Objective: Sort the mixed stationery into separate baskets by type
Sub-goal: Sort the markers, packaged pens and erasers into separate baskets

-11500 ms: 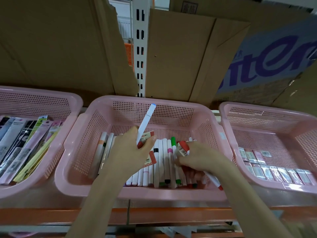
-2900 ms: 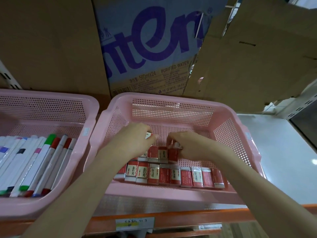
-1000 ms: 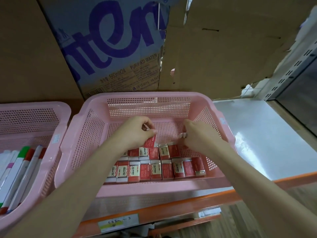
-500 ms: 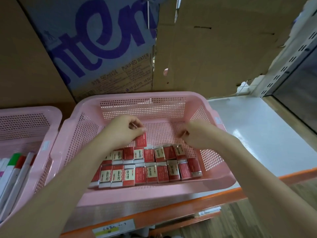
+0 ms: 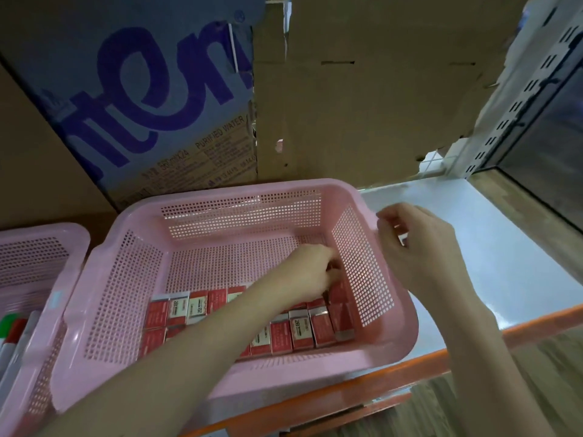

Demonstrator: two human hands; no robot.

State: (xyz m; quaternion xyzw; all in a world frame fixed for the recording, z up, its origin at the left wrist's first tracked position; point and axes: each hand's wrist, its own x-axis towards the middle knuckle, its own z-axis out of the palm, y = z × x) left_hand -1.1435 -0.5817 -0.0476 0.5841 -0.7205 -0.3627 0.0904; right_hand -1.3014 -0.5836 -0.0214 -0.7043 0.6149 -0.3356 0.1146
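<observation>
Red boxed erasers (image 5: 298, 328) are lined in rows along the near floor of the pink basket (image 5: 220, 197). The far-right row is reached by the left hand (image 5: 310, 269); whether anything is gripped cannot be told. The right hand (image 5: 416, 244) is held loosely curled, holding nothing, just outside the basket's right rim.

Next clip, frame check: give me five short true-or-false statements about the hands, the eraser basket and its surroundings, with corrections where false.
1. The left hand reaches inside the pink basket. True.
2. The right hand rests on the erasers. False: it is outside the basket, by its right rim.
3. The erasers lie at the basket's near side. True.
4. The basket to the left holds rulers only. False: markers show there.
5. The shelf right of the basket is white. True.
</observation>
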